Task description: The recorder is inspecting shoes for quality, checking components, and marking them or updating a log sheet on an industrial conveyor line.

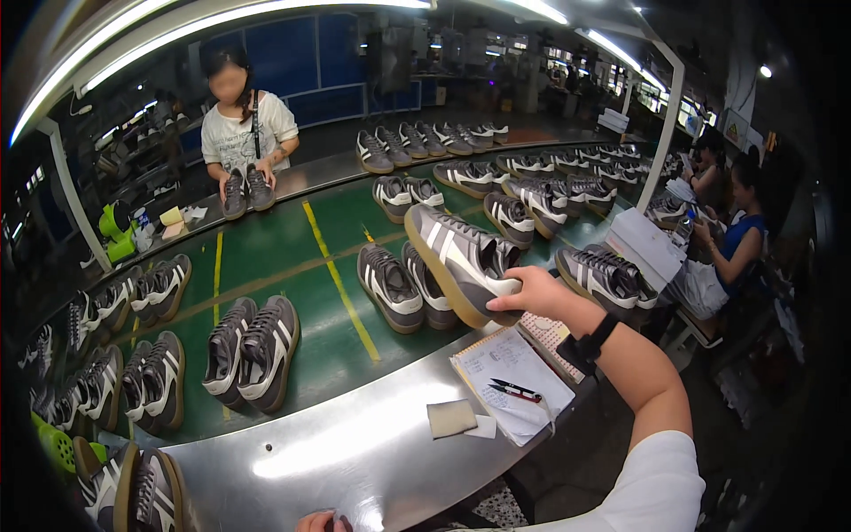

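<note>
My right hand point(542, 294) grips a grey sneaker point(452, 250) with white stripes and a gum sole by its heel. The shoe is tilted, toe up, above the green conveyor belt point(310, 328). Just left of it, a matching grey sneaker point(388, 288) rests on the belt, with another sneaker point(427, 282) partly hidden behind the held one. Only the fingertips of my left hand point(321, 521) show at the lower edge, by the metal table point(355, 443); what they hold, if anything, is hidden.
On the metal ledge lie an open notebook point(510, 355), black-and-red thread snips point(516, 390) and a beige pad point(452, 418). Several sneaker pairs point(253, 353) stand along the belt. Across it, a person point(244, 133) handles a pair of sneakers point(246, 191). A white box point(643, 244) stands at the right.
</note>
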Demonstrator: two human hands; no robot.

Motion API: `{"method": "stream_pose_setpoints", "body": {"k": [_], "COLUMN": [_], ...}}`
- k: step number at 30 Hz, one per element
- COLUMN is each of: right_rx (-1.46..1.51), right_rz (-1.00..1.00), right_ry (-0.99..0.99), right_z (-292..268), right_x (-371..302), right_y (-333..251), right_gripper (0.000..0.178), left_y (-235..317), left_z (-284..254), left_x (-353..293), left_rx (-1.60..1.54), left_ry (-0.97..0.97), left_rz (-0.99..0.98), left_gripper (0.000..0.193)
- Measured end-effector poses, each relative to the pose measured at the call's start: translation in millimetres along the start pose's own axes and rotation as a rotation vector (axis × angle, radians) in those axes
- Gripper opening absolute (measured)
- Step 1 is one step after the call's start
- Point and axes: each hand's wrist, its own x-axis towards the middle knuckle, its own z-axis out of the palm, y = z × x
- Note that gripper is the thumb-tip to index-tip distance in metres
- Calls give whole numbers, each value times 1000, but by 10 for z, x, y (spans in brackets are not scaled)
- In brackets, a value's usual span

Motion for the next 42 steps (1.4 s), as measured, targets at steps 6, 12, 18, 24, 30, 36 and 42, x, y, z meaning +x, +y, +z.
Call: {"method": "stream_pose_setpoints", "body": {"k": [6, 12, 18, 24, 30, 36, 42], "right_rx": [61, 192, 288, 791, 1348, 1522, 1664], "right_rz": [-673, -469, -218, 47, 332, 213, 204], "right_ry": [-254, -255, -260, -407, -491, -575, -650], "right_z": [790, 1853, 2188, 2236, 2347, 2446, 2452], "right_x": [-1628, -2002, -1908, -2010, -2086, -2188, -2222], "right_y": [-1078, -1219, -966, -830, -803, -915, -1023], "right_gripper": [51, 68, 85, 74, 52, 48, 45], "left_y": [-1, -64, -32, -235, -260, -251, -256], "left_z": [-154, -454, -492, -628, -560, -428, -439], "left_x": [82, 179, 247, 200, -61, -176, -210], "left_rx": [-147, -183, -277, -945, -1577, -1878, -1855], "left_ry": [230, -58, -4, -41, -49, -181, -218], "left_rz": [108, 47, -328, -581, -759, -757, -791], "left_gripper": [40, 60, 86, 58, 47, 46, 40]}}
